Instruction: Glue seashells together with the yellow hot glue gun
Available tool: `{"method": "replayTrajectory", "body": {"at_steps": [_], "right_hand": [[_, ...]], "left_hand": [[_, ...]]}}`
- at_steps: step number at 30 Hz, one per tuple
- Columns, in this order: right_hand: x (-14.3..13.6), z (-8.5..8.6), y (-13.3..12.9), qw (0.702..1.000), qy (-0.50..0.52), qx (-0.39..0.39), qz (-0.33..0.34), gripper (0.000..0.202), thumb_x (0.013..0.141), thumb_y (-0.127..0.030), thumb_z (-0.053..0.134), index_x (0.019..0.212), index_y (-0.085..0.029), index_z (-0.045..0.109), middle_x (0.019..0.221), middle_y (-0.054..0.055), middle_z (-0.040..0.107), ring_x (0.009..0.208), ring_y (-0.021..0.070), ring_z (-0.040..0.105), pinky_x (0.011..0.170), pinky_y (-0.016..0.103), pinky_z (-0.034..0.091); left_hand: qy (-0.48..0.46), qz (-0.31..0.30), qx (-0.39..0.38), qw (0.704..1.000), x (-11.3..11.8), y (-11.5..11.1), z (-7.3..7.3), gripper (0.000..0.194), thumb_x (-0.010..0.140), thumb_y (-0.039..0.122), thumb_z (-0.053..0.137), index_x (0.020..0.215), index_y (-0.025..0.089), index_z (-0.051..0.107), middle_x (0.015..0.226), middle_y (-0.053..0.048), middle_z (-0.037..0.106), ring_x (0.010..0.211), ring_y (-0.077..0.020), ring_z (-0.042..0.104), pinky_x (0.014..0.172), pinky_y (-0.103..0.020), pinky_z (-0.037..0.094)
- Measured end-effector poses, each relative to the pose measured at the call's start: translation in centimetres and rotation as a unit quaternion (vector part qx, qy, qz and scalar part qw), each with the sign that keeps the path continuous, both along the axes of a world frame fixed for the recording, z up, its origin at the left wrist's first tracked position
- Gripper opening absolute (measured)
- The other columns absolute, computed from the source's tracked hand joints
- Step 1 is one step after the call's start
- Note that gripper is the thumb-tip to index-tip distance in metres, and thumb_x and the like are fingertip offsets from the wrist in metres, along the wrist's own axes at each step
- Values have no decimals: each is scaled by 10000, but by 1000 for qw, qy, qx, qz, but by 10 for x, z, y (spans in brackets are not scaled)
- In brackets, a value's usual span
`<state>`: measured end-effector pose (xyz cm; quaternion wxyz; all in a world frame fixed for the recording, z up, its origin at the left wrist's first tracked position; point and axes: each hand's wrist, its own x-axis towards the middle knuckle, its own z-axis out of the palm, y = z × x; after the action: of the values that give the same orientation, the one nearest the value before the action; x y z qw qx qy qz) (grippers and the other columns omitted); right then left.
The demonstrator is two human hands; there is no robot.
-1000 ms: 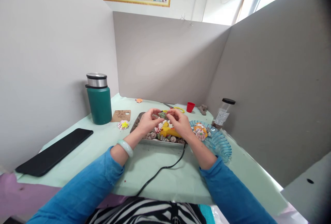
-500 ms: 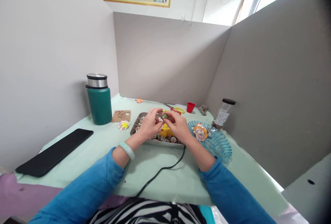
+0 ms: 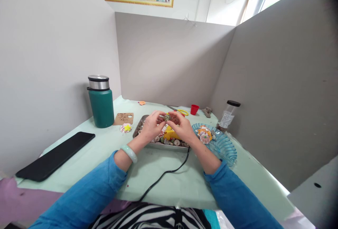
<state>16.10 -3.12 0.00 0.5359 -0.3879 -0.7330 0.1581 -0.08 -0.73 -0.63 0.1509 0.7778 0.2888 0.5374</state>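
Observation:
Both hands meet above a metal tray (image 3: 137, 130) filled with small stones and shell-like pieces. Between their fingertips is a small greenish speckled piece (image 3: 167, 117). My left hand (image 3: 153, 125), below a pale green bangle, pinches it from the left. From the other side my right hand (image 3: 182, 127) grips it with thumb and fingers. A yellow piece (image 3: 170, 133) lies in the tray beneath the hands. Part of the tray is hidden behind the hands.
A green bottle (image 3: 101, 104), a brown board (image 3: 124, 118) and a black flat object (image 3: 56, 155) are left. Right are a blue plate (image 3: 227, 149), a jar (image 3: 228, 116) and a red cup (image 3: 194, 109). Scissors (image 3: 182, 112) lie behind; a black cable (image 3: 163, 175) crosses in front.
The greenish piece has shifted slightly between the fingertips and shows more clearly. The fingers of both hands have moved a little closer around it.

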Motion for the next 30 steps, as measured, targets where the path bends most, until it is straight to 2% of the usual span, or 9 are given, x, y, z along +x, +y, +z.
{"method": "replayTrajectory", "body": {"at_steps": [5, 10, 13, 18, 25, 30], "right_hand": [[-1, -1, 0, 1000, 12, 7, -11, 341, 797, -276, 606, 1120, -194, 535, 1001, 70, 650, 785, 165, 642, 709, 316, 523], [1, -3, 1, 999, -23, 44, -13, 346, 813, -251, 583, 1150, -200, 522, 1029, 73, 638, 772, 160, 626, 713, 316, 522], [2, -3, -1, 994, -71, 76, -18, 341, 823, -218, 554, 1162, -200, 521, 1044, 78, 631, 776, 166, 612, 743, 330, 514], [4, -4, -2, 983, -138, 123, -12, 377, 816, -142, 507, 1189, -194, 509, 1094, 90, 614, 896, 190, 600, 823, 352, 490], [4, -6, -1, 980, -152, 128, -7, 418, 800, -120, 492, 1209, -203, 498, 1117, 95, 609, 903, 194, 601, 829, 360, 490], [5, -5, -1, 981, -150, 124, -6, 430, 795, -119, 489, 1216, -206, 497, 1118, 93, 615, 894, 195, 604, 824, 364, 490]], "left_hand": [[-8, -28, -22, 999, 1, -3, 3, 225, 801, 178, 552, 1026, 176, 557, 1057, -81, 580, 784, -131, 626, 712, -268, 528], [-48, -70, -77, 993, 0, 0, 3, 209, 814, 230, 552, 1011, 163, 577, 1086, -95, 597, 823, -147, 633, 714, -273, 526], [-77, -92, -132, 984, 0, 3, 2, 228, 818, 322, 571, 969, 152, 588, 1027, -88, 628, 799, -153, 639, 685, -271, 530], [-102, -117, -216, 964, -1, 6, 2, 309, 778, 409, 622, 913, 133, 595, 877, -67, 658, 740, -155, 643, 681, -299, 543], [-145, -159, -304, 928, -2, 1, 9, 331, 688, 407, 718, 818, 123, 607, 826, -51, 651, 698, -142, 632, 693, -320, 555], [-158, -167, -321, 919, -1, -1, 10, 316, 682, 383, 732, 808, 122, 606, 797, -39, 643, 686, -136, 630, 681, -311, 559]]}}
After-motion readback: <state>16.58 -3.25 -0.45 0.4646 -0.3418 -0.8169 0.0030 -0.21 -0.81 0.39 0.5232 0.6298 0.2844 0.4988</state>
